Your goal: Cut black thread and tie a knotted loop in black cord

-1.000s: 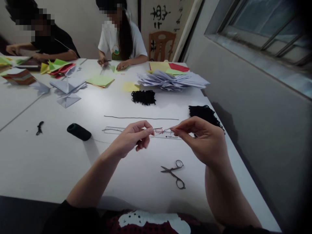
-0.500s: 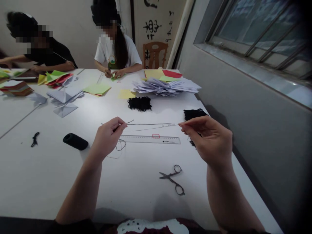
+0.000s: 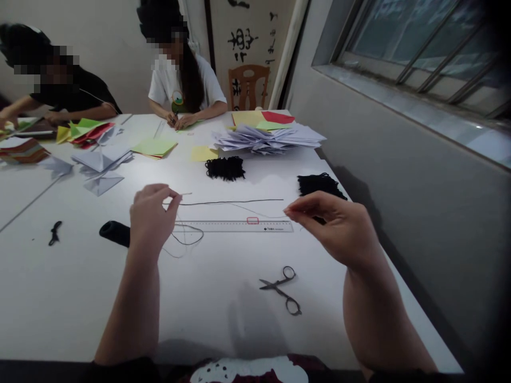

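Observation:
My left hand [image 3: 154, 221] is pinched on a thin thread, a short end poking out past the fingertips. My right hand [image 3: 329, 223] pinches the thread's other part at its fingertips. Between them, the thin thread [image 3: 249, 210] hangs slightly slack. A dark straight cord [image 3: 231, 201] lies above the clear ruler [image 3: 235, 227], which has a red mark. Loops of thread [image 3: 195, 240] lie near the ruler's left part. The black spool [image 3: 114, 233] is partly behind my left wrist. Open scissors [image 3: 281, 290] rest nearer to me.
Black yarn bundles [image 3: 225, 168] [image 3: 319, 185] lie beyond the ruler and by my right hand. Folded white papers [image 3: 267, 139] and coloured sheets [image 3: 155, 147] are farther back. A small black knot of cord [image 3: 55, 233] lies left. Two people sit across the table.
My left hand has moved left, partly covering the spool. The thread between my hands now sags, and its right end sits slightly lower. The camera view has shifted a little.

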{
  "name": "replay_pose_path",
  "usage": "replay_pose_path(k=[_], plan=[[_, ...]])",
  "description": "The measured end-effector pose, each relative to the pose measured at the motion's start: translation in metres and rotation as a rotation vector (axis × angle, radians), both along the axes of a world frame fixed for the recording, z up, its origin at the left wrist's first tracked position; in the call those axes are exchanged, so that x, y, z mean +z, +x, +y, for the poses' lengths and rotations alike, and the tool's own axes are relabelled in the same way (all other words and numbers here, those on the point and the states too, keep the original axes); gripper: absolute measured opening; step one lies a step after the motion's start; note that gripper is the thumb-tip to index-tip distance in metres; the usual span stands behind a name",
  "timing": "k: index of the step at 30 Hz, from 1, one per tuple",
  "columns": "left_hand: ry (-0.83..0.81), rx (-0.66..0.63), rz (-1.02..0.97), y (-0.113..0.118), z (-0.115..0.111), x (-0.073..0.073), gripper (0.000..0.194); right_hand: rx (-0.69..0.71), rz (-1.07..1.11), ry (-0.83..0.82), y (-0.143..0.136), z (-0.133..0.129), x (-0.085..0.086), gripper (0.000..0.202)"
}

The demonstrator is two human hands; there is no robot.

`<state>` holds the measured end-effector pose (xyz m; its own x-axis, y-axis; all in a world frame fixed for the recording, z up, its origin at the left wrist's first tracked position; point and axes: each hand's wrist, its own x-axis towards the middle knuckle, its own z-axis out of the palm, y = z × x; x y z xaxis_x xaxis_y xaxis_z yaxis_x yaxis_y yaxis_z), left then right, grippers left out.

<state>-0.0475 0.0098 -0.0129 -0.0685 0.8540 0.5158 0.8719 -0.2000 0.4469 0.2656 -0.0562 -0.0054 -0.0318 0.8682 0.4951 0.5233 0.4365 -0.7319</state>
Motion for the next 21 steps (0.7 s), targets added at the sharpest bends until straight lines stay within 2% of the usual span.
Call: replay_pose_path(k=[2, 4, 5, 7, 8, 10, 12, 15, 21], plan=[[0.154, -0.001, -0.167, 0.016, 0.001, 0.004, 0.012, 0.086, -0.099, -0.013, -0.006, 0.0, 0.001, 0.001], [0.153, -0.139, -0.502, 0.04, -0.002, 0.006, 0.01, 0.218, -0.115, -0.027, -0.016, -0.001, 0.004, 0.004], [0.059, -0.265, -0.692, 0.054, -0.006, 0.006, 0.011, 0.291, -0.096, -0.037, -0.022, -0.001, 0.006, 0.005], [-0.227, -0.475, -1.006, 0.079, -0.014, 0.003, 0.015, 0.386, -0.056, -0.039, -0.033, 0.001, 0.011, 0.006], [-0.362, -0.558, -1.128, 0.089, -0.018, 0.001, 0.017, 0.396, -0.051, -0.017, -0.038, 0.003, 0.013, 0.006], [-0.539, -0.644, -1.279, 0.102, -0.027, -0.003, 0.02, 0.345, -0.072, 0.06, -0.046, 0.008, 0.014, 0.008], [-0.599, -0.659, -1.316, 0.106, -0.033, -0.006, 0.023, 0.266, -0.082, 0.115, -0.052, 0.014, 0.012, 0.009], [-0.586, -0.618, -1.261, 0.102, -0.035, -0.008, 0.028, 0.217, -0.031, 0.083, -0.057, 0.021, 0.005, 0.006], [-0.53, -0.622, -1.077, 0.086, -0.027, -0.007, 0.022, 0.399, 0.012, -0.168, -0.045, 0.026, -0.001, 0.004]])
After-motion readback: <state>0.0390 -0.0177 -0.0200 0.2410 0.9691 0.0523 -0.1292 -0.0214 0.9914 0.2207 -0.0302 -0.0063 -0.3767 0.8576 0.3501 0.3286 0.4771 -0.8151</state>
